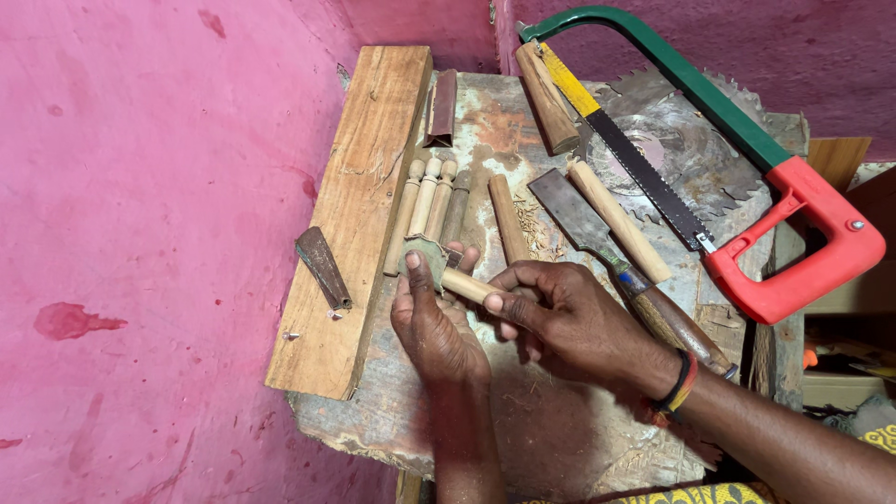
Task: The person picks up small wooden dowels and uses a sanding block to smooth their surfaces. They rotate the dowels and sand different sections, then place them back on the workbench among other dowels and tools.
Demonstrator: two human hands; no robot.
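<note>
1. Pink painted walls close in around a worn, rust-stained counter (523,411) strewn with woodworking tools.
2. Near the counter's front edge, the left hand (439,327) and right hand (560,322) together hold a short pale turned wooden dowel (464,284).
3. The left grip is closed around a small grey-green pad (426,261), pressed onto the dowel's end; the right grip is closed on the dowel's other end, thumb on top.
4. The dowel looks light, stiff and smooth, so it probably handles best pinched firmly near its ends, where it is less likely to roll.
5. Just beyond the hands lies a row of pale turned wooden spindles (425,210), beside a long rough wooden plank (359,215).
6. To the right rest a wooden-handled flat chisel (607,252), a green-and-red-framed hacksaw (747,168) and a grey circular saw blade (691,159).
</note>
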